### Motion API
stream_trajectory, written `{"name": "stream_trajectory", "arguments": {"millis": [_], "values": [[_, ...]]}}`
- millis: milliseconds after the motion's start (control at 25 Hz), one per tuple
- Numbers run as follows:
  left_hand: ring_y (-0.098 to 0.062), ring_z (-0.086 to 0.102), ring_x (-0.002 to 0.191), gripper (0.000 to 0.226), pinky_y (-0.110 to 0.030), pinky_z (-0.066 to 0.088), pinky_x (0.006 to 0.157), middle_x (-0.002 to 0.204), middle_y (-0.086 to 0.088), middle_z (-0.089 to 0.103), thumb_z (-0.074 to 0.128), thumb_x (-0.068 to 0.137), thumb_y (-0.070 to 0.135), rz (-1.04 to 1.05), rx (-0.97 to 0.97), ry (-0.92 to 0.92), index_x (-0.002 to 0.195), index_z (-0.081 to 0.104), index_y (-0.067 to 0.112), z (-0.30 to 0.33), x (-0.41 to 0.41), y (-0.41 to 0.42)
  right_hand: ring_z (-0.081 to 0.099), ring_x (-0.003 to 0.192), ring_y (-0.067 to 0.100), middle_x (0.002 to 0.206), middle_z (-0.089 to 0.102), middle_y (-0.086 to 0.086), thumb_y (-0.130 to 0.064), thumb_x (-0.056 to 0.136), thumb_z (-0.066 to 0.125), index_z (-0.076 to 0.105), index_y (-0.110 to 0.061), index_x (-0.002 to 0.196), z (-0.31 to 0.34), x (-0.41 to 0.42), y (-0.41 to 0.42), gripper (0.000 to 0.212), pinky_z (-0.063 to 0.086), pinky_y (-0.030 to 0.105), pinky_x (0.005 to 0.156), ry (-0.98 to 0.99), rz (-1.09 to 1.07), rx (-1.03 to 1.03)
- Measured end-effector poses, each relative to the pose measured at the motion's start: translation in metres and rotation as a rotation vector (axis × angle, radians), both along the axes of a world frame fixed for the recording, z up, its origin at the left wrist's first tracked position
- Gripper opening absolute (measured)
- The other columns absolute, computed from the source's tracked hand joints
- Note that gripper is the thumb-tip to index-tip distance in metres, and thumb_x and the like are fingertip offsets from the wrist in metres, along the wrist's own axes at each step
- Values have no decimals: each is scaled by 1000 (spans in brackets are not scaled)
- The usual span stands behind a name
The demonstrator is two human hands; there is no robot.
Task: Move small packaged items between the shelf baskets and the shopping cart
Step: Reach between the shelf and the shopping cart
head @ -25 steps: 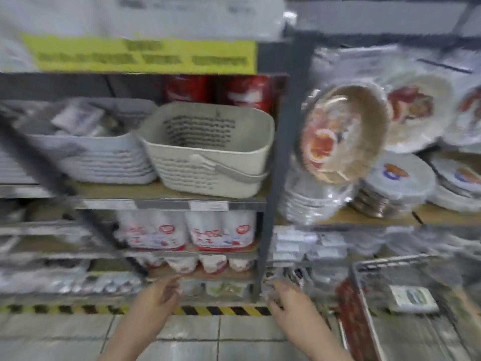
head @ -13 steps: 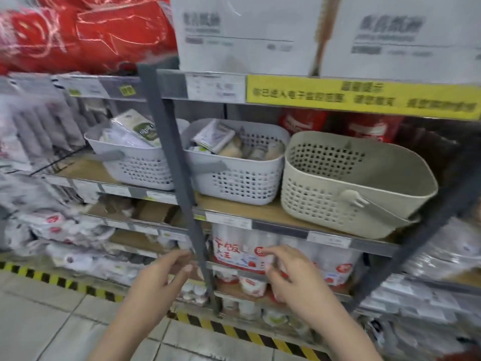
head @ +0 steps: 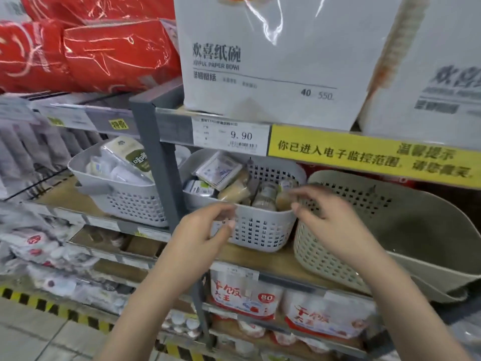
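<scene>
Both hands raised before grey perforated plastic basket (head: 257, 227) of small packaged items (head: 235, 190) on wooden shelf (head: 250, 259). Left hand (head: 200, 235) and right hand (head: 330, 217) loosely curled, holding nothing. Beige perforated basket (head: 385, 230) just beside, right.

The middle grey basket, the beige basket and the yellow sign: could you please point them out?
middle grey basket (head: 260, 230): head view, perforated front wall.
beige basket (head: 426, 230): head view, inner wall.
yellow sign (head: 369, 157): head view, printed face.
</scene>
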State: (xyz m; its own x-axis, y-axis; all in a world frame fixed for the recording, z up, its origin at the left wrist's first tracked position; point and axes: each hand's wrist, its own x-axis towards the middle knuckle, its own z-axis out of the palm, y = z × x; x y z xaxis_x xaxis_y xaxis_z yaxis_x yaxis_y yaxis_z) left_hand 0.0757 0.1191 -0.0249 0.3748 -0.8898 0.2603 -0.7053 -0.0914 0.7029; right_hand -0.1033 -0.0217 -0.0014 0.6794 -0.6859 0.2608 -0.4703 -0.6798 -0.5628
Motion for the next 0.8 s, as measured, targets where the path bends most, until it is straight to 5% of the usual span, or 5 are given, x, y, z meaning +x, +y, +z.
{"name": "stream_trajectory", "arguments": {"millis": [160,280,440,640,800], "values": [[-11,58,106,28,-23,48,86,115,6,64,56,91,20,16,6,-93,118,61,18,18,20,-66,50,121,16,138,51,-2,-35,94,54,47,-24,136,8,47,-58,44,38,23,87,250,-45,64],[-26,57,108,35,-30,46,84,118,-9,63,58,87,20,-10,249,-263,122,59,14,5,39,-117,54,109,22,131,54,7,-27,89,60,47,-15,133,-6,79,-81,48,38,22,78,534,7,4],[-23,57,107,48,-33,50,84,115,3,65,69,74,30,-7,398,-344,119,57,24,-18,59,-145,52,113,25,128,54,6,-26,84,63,50,-14,124,-22,86,-89,43,31,21,76,714,-31,-157],[-26,55,104,51,-39,53,79,107,1,64,71,67,35,-22,484,-543,113,52,27,-27,61,-155,46,121,24,134,50,5,-23,82,66,47,-18,129,-13,78,-77,51,32,23,79,633,-48,-99],[-27,58,102,32,-33,48,74,107,-5,65,69,72,19,-18,309,-461,104,65,19,-11,52,-141,48,76,5,88,55,-9,-31,79,72,50,-31,89,6,60,-56,24,31,20,57,337,-80,196]]}}
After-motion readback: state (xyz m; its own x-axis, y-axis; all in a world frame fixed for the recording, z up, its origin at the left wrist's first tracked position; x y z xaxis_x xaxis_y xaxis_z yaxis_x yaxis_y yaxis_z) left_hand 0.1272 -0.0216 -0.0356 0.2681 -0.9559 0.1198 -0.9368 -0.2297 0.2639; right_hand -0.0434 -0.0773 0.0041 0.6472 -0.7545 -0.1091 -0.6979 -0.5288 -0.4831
